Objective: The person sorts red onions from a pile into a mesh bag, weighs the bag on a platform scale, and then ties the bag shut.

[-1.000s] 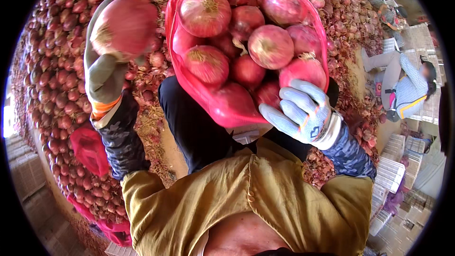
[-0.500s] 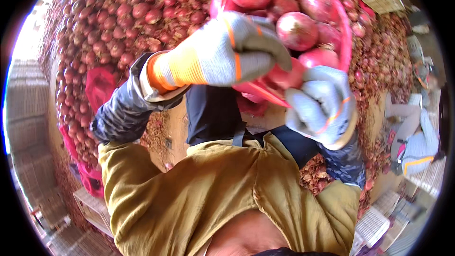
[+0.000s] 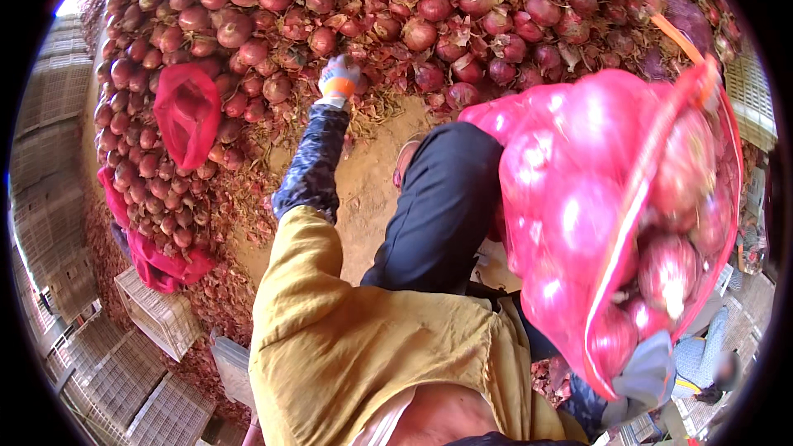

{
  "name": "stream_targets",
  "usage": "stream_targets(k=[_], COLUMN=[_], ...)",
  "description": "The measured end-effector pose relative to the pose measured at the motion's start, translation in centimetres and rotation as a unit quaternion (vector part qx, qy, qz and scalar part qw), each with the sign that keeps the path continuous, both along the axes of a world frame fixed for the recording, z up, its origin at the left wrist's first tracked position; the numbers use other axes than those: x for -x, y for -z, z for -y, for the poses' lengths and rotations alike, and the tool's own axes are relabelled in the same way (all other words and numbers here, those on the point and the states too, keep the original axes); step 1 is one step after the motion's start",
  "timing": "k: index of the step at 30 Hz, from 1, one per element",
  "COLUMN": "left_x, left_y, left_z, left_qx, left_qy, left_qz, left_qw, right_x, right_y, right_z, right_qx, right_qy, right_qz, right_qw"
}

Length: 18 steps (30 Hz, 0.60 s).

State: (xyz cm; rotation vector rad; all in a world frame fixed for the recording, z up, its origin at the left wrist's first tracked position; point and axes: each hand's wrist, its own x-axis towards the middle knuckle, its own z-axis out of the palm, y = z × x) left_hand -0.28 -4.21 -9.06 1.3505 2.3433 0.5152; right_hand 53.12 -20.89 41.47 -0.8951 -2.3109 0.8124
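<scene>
A large pink mesh bag (image 3: 570,190) full of red onions takes up the right side, tilted, with its mouth facing right. At the bag's lower rim my right hand (image 3: 648,372), in a grey glove, is closed on the mesh edge. My left hand (image 3: 339,78), in a grey and orange glove, is stretched far forward to the near edge of the onion pile (image 3: 417,33). Its fingers look curled down among onions and dry skins; anything in them is hidden. Inside the bag's mouth an onion (image 3: 669,277) shows plainly.
An empty pink mesh bag (image 3: 188,116) lies on the pile at the left, with more pink mesh (image 3: 161,260) below it. A pale plastic crate (image 3: 157,314) stands at the lower left. Another person (image 3: 702,359) is at the lower right. Stacked crates (image 3: 54,173) line the left.
My left hand has left the bag's mouth and reached forward to the onion pile. The bag has swung right and tipped over, with my right hand still at its rim, now lower right.
</scene>
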Motion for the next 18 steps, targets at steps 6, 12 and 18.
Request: stream_targets(k=[6, 12, 18], left_x=[-3.9, -3.2, -15.4], left_y=[2.4, -1.8, -7.9], left_z=[0.3, -0.8, -4.9], left_qx=[0.05, -0.255, 0.144], left_qy=[-0.025, -0.05, 0.342], left_qz=[-0.006, 0.414, -0.051], left_qw=[0.998, 0.873, 0.927], right_x=[1.4, 2.0, 1.4], right_y=[1.4, 1.6, 1.5], right_z=[-0.7, -0.8, 0.2], right_qx=[0.045, 0.072, 0.081], right_qy=[0.046, 0.068, 0.084], right_qz=[0.007, 0.004, -0.003], right_qw=[0.998, 0.995, 0.993])
